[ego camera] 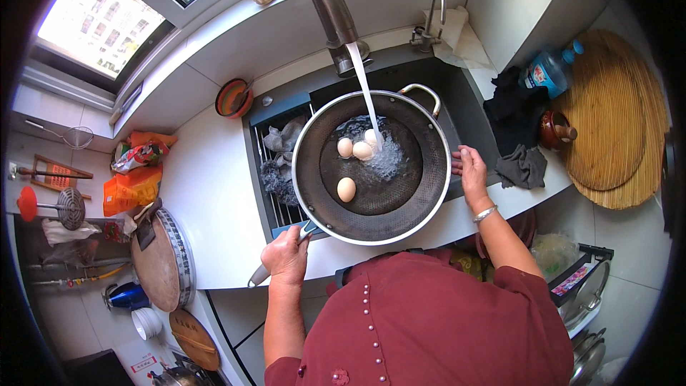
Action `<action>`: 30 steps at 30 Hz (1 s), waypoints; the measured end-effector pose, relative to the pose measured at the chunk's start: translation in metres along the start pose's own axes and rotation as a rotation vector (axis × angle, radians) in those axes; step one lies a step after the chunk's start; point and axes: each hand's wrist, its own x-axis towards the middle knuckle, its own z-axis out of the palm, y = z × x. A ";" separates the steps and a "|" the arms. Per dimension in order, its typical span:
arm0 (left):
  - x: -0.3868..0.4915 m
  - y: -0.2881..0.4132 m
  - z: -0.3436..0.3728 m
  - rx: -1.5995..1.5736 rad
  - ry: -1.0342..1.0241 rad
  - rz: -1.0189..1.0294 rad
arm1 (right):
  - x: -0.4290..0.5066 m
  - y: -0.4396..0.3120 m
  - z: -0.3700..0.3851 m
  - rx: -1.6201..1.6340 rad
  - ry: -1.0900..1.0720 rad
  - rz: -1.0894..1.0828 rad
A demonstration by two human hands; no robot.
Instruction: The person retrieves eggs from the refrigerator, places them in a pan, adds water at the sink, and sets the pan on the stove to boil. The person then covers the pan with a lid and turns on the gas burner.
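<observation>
A wide dark wok (pixel 370 209) with a honeycomb-textured inside and a pale rim sits over the sink, under a running faucet (pixel 337 21). Water streams into it and foams in the middle. Several eggs lie in the wok; one egg (pixel 346 190) rests apart from the others, nearer to me. My left hand (pixel 286 254) is closed around the wok's long handle (pixel 260 276). To the right of the rim, my right hand (pixel 470 171) has its fingers apart and holds nothing; whether a fingertip touches the rim is unclear. The loop handle (pixel 423 91) points to the back right.
A drying rack (pixel 278 214) with scrubbers lies left in the sink (pixel 466 112). An orange bowl (pixel 234 98) stands behind it. To the right are a grey cloth (pixel 522 167), a blue bottle (pixel 549 72) and round woven mats (pixel 611 118). A round chopping board (pixel 155 262) stands left.
</observation>
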 end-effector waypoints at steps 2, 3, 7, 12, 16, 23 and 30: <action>0.000 -0.001 0.001 0.000 0.006 0.009 | 0.005 -0.010 0.004 0.031 -0.025 -0.020; 0.000 -0.001 0.001 0.002 0.007 0.010 | 0.007 -0.016 0.007 0.039 -0.040 -0.025; 0.000 -0.001 0.001 0.010 0.019 0.023 | 0.017 -0.035 0.017 0.044 -0.078 -0.051; -0.001 0.000 0.001 -0.006 0.028 0.014 | 0.030 -0.048 0.024 0.063 -0.086 -0.052; -0.001 0.001 0.001 0.000 0.017 0.004 | 0.038 -0.054 0.027 0.060 -0.090 -0.039; -0.002 0.001 0.003 0.021 0.025 0.005 | 0.057 -0.064 0.037 0.040 -0.134 -0.051; -0.002 0.002 0.002 0.023 0.031 0.013 | 0.083 -0.066 0.049 0.067 -0.162 -0.035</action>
